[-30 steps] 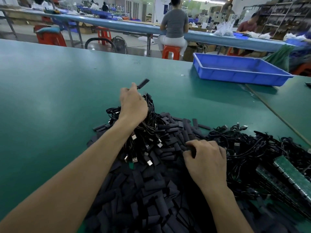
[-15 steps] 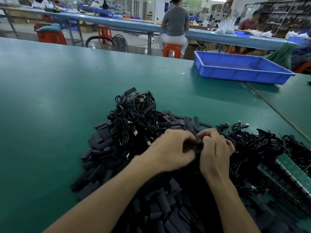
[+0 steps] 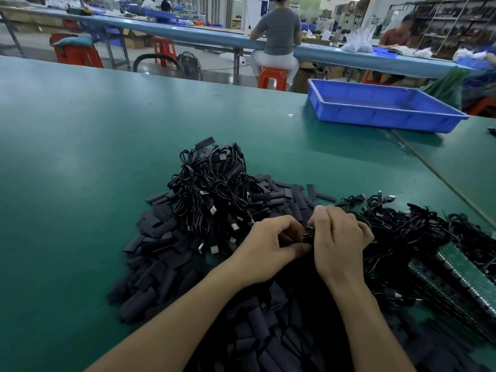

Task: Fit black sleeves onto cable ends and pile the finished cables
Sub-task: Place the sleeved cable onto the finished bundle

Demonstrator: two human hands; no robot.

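Looking down from the head camera, you have both hands together just in front of you, above the spread of loose black sleeves (image 3: 161, 253) that covers the near part of the green table (image 3: 80, 157). Your left hand (image 3: 268, 245) is curled, thumb pointing toward the right. Your right hand (image 3: 338, 242) is curled too, knuckles up, and its fingertips touch those of the left. Between them you pinch a small black piece (image 3: 308, 234). It is too dark and too hidden to tell whether it is a sleeve, a cable end or both. Just beyond your left hand, a pile of cables (image 3: 214, 189) lies on the sleeves, with silver plugs showing among the coils. To the right of your right hand lies a second tangle of cables (image 3: 402, 226), and green boards (image 3: 461, 267) are stacked against its near right side. A blue tray (image 3: 381, 108) sits well apart at the far right of the table. Behind it, a person (image 3: 279, 30) sits on an orange stool (image 3: 272, 76) at another bench.
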